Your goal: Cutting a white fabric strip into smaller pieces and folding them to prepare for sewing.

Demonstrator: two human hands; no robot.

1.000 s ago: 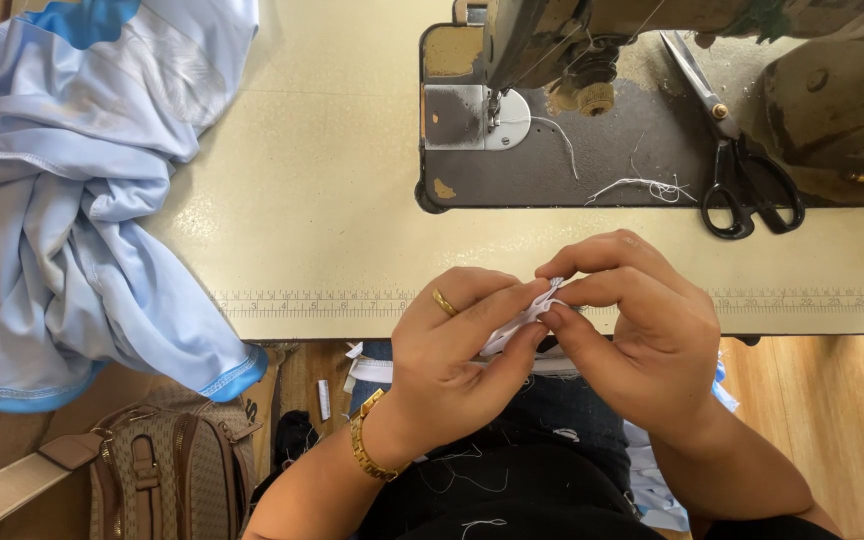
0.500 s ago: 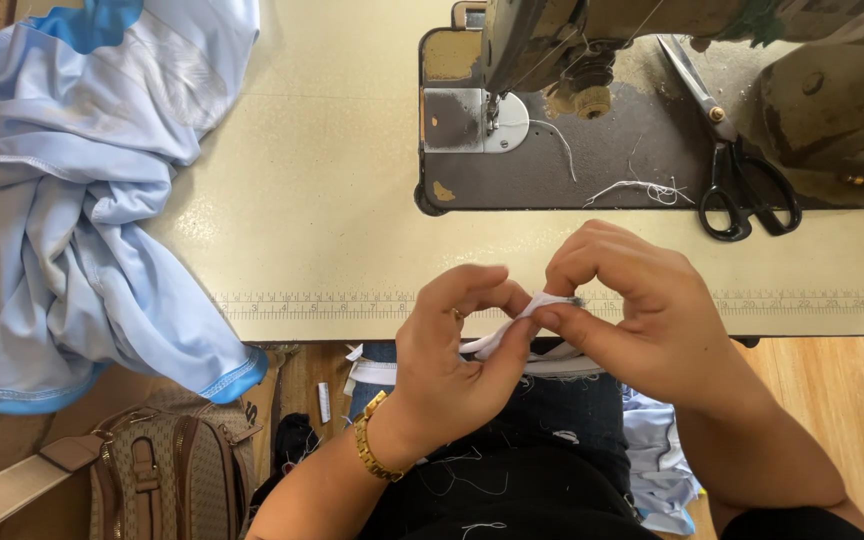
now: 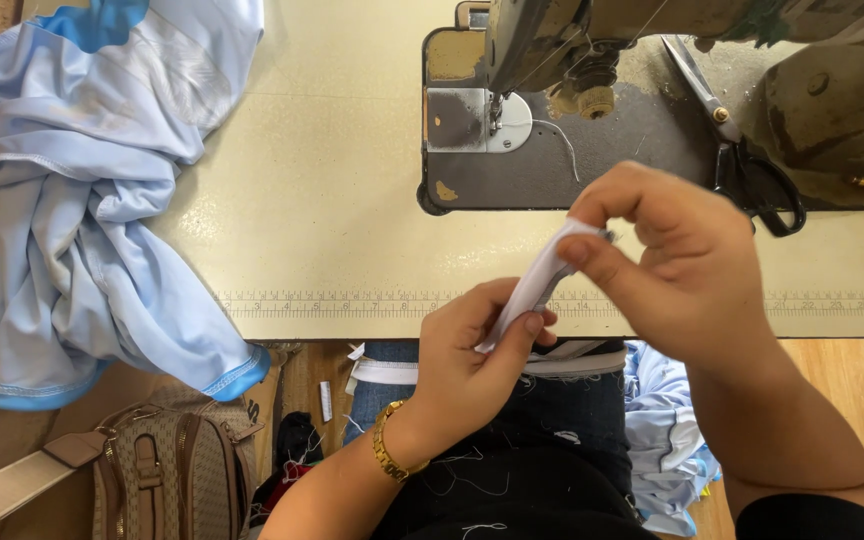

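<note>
Bright, even daylight fills the scene, and the cream counter is nearly washed out. Shadows are soft, darkest under the sewing machine. Focus is sharp throughout, with slight wide-angle bending at the edges.

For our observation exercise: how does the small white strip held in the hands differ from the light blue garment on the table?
The white strip is small, narrow and pinched taut between left hand and right hand; the light blue garment is large, crumpled and untouched, draping over the table edge. The strip is plain white; the garment has darker blue trim. Both look like fabric.
</note>
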